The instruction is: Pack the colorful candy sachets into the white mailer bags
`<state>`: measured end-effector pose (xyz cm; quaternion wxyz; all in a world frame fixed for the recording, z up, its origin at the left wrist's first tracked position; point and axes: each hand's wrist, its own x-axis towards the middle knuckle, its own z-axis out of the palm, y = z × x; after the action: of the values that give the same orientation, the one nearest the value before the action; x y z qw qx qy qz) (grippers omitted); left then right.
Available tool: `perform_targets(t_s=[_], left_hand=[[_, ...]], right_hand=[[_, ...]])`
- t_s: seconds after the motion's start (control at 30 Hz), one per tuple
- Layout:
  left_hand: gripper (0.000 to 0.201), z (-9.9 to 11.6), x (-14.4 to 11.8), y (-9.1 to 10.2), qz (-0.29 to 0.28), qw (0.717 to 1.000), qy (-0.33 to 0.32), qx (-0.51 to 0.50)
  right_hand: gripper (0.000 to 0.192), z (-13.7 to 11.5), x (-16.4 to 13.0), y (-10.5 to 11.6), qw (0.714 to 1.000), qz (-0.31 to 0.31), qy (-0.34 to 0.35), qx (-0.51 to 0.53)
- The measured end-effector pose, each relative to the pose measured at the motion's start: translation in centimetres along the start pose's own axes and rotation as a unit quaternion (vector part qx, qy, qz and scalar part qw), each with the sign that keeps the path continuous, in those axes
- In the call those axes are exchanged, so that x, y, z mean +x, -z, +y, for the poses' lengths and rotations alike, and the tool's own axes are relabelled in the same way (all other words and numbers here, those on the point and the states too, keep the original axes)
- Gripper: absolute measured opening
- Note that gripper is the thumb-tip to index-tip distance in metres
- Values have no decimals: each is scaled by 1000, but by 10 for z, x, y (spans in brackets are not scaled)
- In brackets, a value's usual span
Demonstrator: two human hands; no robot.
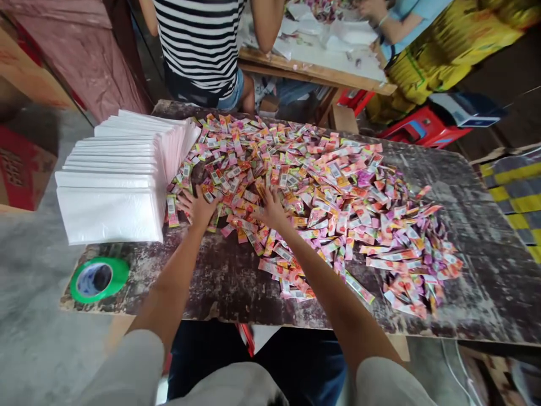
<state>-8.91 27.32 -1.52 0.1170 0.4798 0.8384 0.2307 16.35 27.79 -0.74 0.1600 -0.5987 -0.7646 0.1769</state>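
So the packets (321,186), little pink, orange and purple printed sachets, are all over the place in one big loose heap, and both hands are right in it. Most of the heap sits to the right of the right hand (273,211), with a good chunk spreading out past the fingertips of both, and some lying between the two. The left hand (200,210) is at the heap's left end, palm down, fingers fanned out over a few sachets. The right one is spread too, reaching into the thicker part. Can't tell if any sachet is caught under either palm.

Just left of the left hand there's a leaning stack of white bags (110,214), its edge right up against the sachets. Closer to the body from there, and further left than that hand, a green tape roll (119,279) lies flat on the worn dark table (477,270).

Straight out beyond the hands, a person in a striped top (198,45) is at the far edge. Off past the right hand, well apart, are a red stool (426,129) and yellow sacks (456,51).
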Motion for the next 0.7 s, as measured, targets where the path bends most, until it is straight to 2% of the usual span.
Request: perform_targets(t_s=[0.07, 0.17, 0.23, 0.27, 0.33, 0.37, 0.4, 0.43, 0.47, 0.53, 0.63, 0.7], left_hand=[[87, 15, -11, -18, -33, 999, -10, -4], [65, 37, -45, -29, -112, 989, -95, -36], [57, 46, -61, -22, -167, 965, -186, -77], [54, 47, -64, -15, -174, 952, -234, -95], [49, 42, -53, 2, -129, 945, -281, -105], [48, 35, -41, 9, -82, 957, -262, -92], [50, 27, -26, 15, -35, 975, -209, -65], [56, 19, -9, 19, 5, 992, -125, -31], [66, 10, 9, 20, 30, 999, -36, 2], [80, -6, 40, 19, 33, 996, 63, 47], [81, -15, 64, 9, 8, 994, 92, 59], [74, -8, 60, 1, -7, 997, 66, 38]], right_hand=[[109, 10, -12, -13, 1000, -11, 19, -4], [94, 24, -25, -17, 999, -3, 53, 12], [77, 32, -31, -12, 998, 8, 60, 32], [70, 36, -33, -9, 997, 12, 59, 37], [60, 43, -39, -2, 998, 18, 53, 37], [57, 44, -43, 1, 998, 21, 52, 34], [55, 45, -47, 2, 998, 25, 51, 32], [54, 45, -51, 4, 998, 32, 51, 32], [53, 45, -55, 4, 997, 37, 52, 35], [52, 42, -63, 4, 997, 40, 56, 46], [54, 39, -71, 4, 995, 32, 60, 71], [53, 38, -74, 4, 995, 29, 50, 84]])
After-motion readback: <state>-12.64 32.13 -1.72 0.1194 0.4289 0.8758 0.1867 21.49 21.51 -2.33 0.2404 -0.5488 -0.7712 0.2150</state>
